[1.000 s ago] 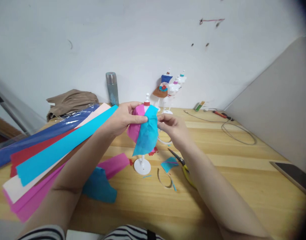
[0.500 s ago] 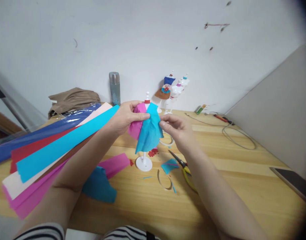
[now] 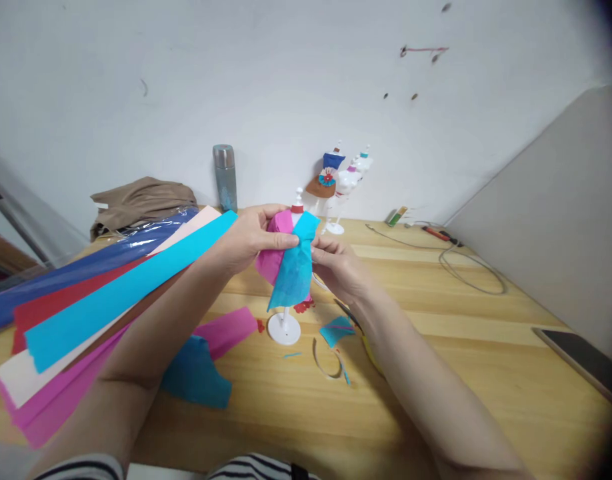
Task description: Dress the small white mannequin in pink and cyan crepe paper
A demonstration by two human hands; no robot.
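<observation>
Strips (image 3: 131,291) are fanned across the left of the desk (image 3: 461,400), and a bottle (image 3: 226,183) is stood farther back. Mid-desk, an upright dress form (image 3: 285,331) is held by the left hand (image 3: 246,240), its grip clamped around the upper body, with the thumb (image 3: 281,241) pressed over the pink piece (image 3: 269,267) and the blue piece (image 3: 293,277) draped there. The blue piece's right edge is pinched in the grip of the right hand (image 3: 341,267). Scissors (image 3: 370,353) are partly covered by the right arm (image 3: 426,373); at far right a phone (image 3: 583,360) is laid flat.
</observation>
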